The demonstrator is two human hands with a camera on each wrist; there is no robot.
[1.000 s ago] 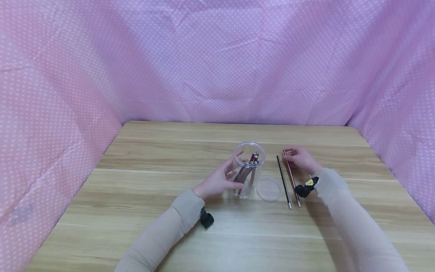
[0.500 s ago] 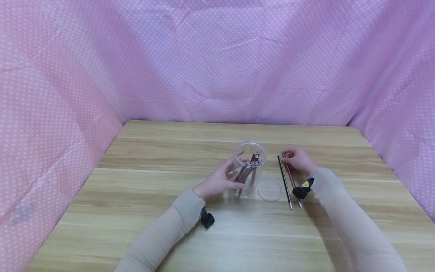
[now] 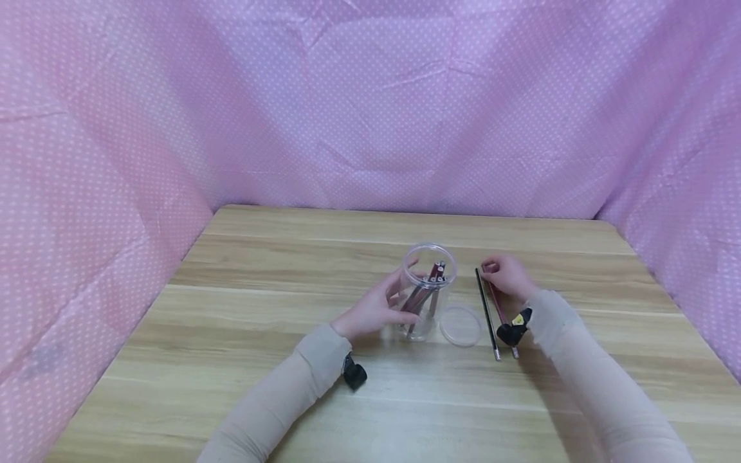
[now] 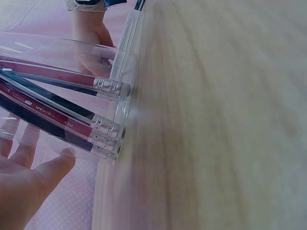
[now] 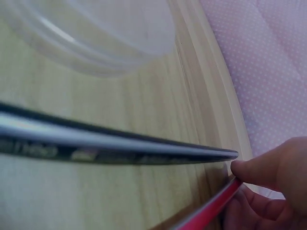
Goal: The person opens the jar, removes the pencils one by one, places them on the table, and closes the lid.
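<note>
My left hand (image 3: 375, 310) curls round the side of a clear plastic jar (image 3: 428, 257) that stands upright without its lid. Several dark and red pencils (image 4: 53, 111) lean inside, their metal-ringed eraser ends down at the jar's bottom in the left wrist view. On the right, my right hand (image 3: 509, 276) pinches the far end of a red pencil (image 5: 211, 211) between thumb and fingers; its eraser end points toward me. A black pencil (image 3: 488, 315) lies just left of it, its far tip close to my thumb in the right wrist view.
A round clear lid (image 3: 460, 326) lies flat on the wooden table (image 3: 278, 270) between the jar and the black pencil. Pink dotted cloth (image 3: 370, 116) hangs behind the table and along both sides. A small black camera sits on each wrist.
My right hand has shifted slightly left and toward me at the red pencil's far end. My left hand keeps its hold on the jar. The head view has tilted a little.
</note>
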